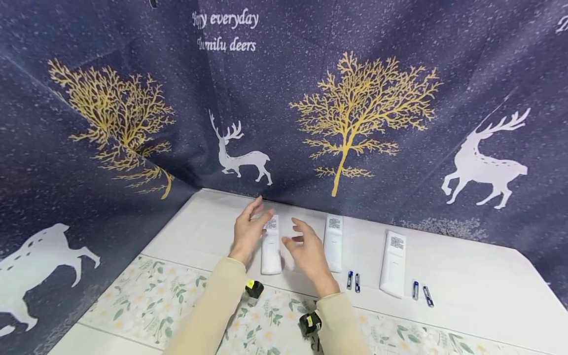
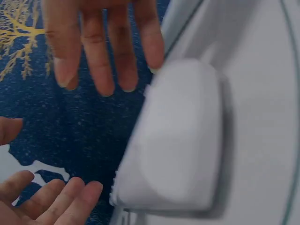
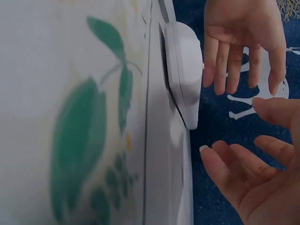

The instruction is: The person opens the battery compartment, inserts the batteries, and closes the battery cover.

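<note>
A white remote control (image 1: 271,254) lies on the table with its back up and a printed code label near its far end. On its left side my left hand (image 1: 248,231) hovers above the table, fingers spread and loosely bent. Across from it, my right hand (image 1: 308,252) hovers on the remote's right side with its palm turned inward. Neither hand holds anything, and both are apart from the remote. Both wrist views show the remote between or beside the relaxed fingers; in the left wrist view it is blurred.
To the right lie a second white remote (image 1: 334,246) and a third one (image 1: 393,266). Two batteries (image 1: 353,281) lie between them, and two more batteries (image 1: 422,293) lie beyond the third. A floral cloth strip (image 1: 155,296) runs along the front. A dark deer-print curtain (image 1: 284,148) hangs behind.
</note>
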A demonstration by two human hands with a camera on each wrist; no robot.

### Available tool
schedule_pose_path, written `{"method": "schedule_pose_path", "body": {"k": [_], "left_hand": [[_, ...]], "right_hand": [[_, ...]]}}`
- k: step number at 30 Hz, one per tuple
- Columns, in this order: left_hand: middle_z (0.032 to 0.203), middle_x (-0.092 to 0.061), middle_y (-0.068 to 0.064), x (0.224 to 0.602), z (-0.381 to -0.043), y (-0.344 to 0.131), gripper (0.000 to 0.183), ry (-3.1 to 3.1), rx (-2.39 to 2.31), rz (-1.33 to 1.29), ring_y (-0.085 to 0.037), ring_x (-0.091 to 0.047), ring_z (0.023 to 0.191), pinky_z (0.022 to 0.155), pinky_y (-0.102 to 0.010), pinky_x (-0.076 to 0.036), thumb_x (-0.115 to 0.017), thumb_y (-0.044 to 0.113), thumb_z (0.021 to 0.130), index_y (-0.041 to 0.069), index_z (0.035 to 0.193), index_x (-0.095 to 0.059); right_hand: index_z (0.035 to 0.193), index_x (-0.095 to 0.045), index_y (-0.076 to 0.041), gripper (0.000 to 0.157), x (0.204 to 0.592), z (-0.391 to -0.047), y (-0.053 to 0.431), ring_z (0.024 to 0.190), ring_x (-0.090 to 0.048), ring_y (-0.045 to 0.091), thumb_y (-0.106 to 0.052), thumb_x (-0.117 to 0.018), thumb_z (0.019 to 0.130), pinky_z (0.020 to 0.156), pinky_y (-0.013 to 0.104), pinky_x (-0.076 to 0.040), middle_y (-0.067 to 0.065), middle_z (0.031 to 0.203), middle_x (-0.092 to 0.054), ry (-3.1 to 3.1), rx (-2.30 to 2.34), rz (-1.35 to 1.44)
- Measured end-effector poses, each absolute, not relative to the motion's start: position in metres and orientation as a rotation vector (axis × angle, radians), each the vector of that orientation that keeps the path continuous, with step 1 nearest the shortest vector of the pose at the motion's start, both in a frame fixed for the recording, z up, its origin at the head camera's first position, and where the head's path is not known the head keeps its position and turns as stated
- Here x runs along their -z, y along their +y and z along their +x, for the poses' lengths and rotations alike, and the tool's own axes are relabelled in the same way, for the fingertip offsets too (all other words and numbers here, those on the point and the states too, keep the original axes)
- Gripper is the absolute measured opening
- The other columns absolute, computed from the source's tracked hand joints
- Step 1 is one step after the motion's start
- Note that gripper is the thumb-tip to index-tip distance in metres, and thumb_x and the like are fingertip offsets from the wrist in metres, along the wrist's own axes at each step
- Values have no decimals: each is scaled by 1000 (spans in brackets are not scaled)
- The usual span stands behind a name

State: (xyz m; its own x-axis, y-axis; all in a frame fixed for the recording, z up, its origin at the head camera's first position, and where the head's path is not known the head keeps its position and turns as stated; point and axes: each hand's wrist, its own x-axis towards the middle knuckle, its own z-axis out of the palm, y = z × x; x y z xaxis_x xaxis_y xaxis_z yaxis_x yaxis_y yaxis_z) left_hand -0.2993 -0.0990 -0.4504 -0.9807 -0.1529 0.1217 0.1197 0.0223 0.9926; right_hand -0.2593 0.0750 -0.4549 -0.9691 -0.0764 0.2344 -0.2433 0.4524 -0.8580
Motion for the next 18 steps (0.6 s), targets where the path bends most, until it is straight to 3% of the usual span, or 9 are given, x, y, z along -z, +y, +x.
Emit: {"method": "schedule_pose_path", "body": {"k": [9,18], "left_hand": [[160,-50,-12,439,-288,-84,75,-2106,2093,4,-32,-61,130,105,-53,-54,-78,34,98,21,163,-45],[157,-53,-8,431,-283,-65,73,-2139,2057,-20,-28,-67,120,94,-47,-57,-80,36,95,26,161,-50]], "right_hand": [[153,-53,-3,59,446,-260,91,117,-68,42,-12,-76,98,93,52,-60,23,140,-62,-2435,-1507,201],[154,-53,-6,59,436,-252,108,117,-68,39,-14,-76,100,94,51,-60,22,141,-61,-2402,-1487,143]]}}
